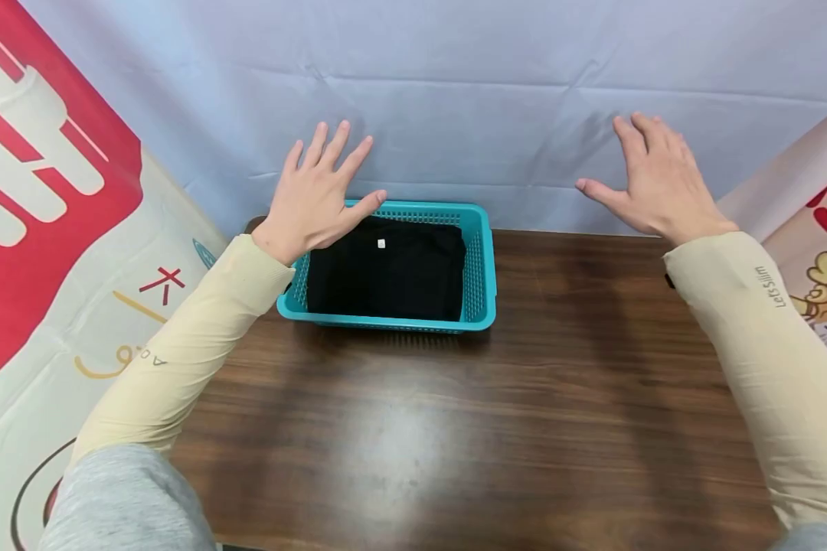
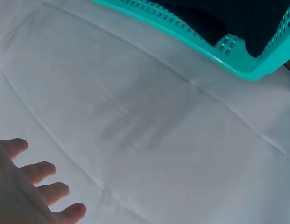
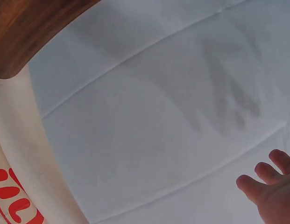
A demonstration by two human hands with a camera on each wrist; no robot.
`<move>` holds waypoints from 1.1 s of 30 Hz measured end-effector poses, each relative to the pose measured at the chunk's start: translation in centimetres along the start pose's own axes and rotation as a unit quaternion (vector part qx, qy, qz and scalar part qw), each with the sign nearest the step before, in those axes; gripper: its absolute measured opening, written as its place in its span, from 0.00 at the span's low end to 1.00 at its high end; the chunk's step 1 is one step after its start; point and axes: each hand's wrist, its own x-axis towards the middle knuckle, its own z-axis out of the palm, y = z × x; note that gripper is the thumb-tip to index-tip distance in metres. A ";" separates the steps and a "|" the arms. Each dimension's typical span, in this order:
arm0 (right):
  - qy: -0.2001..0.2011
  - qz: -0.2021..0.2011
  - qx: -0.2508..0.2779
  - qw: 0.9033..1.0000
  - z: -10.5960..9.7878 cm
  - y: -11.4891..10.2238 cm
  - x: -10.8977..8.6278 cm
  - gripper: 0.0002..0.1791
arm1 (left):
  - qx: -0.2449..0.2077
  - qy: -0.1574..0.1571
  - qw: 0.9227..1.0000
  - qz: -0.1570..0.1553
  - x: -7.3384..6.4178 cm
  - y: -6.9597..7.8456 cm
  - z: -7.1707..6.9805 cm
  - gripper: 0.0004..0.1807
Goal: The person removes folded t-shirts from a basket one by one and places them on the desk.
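Containing black cloth (image 1: pixel 386 279) within its walls, the basket (image 1: pixel 479 268) mid-frame rests supported by the surface (image 1: pixel 524 398), the outstretched left hand (image 1: pixel 313 199) and right hand (image 1: pixel 665 180) gripping nothing.

1. Basket (image 1: pixel 488 268): turquoise, walls perforated in a fine grid.
2. Cloth (image 1: pixel 386 279): black, with a white tag (image 1: pixel 381 243).
3. Bench (image 1: pixel 524 383): dark brown, streaked wood grain.
4. Far backdrop (image 1: pixel 455 46): plain pale blue.
5. Left hanging (image 1: pixel 48 306): white and red, yellow touches.
6. Arm covers (image 1: pixel 203 325): cream, dark lettering.
7. Upper sleeve (image 1: pixel 120 497) at left: heathered grey.
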 end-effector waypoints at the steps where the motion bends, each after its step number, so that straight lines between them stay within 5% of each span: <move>1: 0.004 0.000 0.002 1.000 -0.2 0.0 0.0 0.52 | 0.001 0.004 1.000 0.002 0.0 0.0 -0.1 0.41; 16: 0.017 0.017 0.052 0.998 -0.3 -1.0 0.3 0.50 | -0.005 0.036 0.999 0.014 0.0 0.2 -0.7 0.41; 25: 0.055 0.017 0.104 0.993 1.6 -2.8 -0.4 0.46 | -0.083 0.018 0.996 -0.026 -1.5 -1.2 -0.2 0.40; 33: 0.066 0.012 0.150 0.986 5.0 -4.2 -2.8 0.38 | -0.163 -0.001 0.985 -0.058 -3.9 -2.1 1.7 0.38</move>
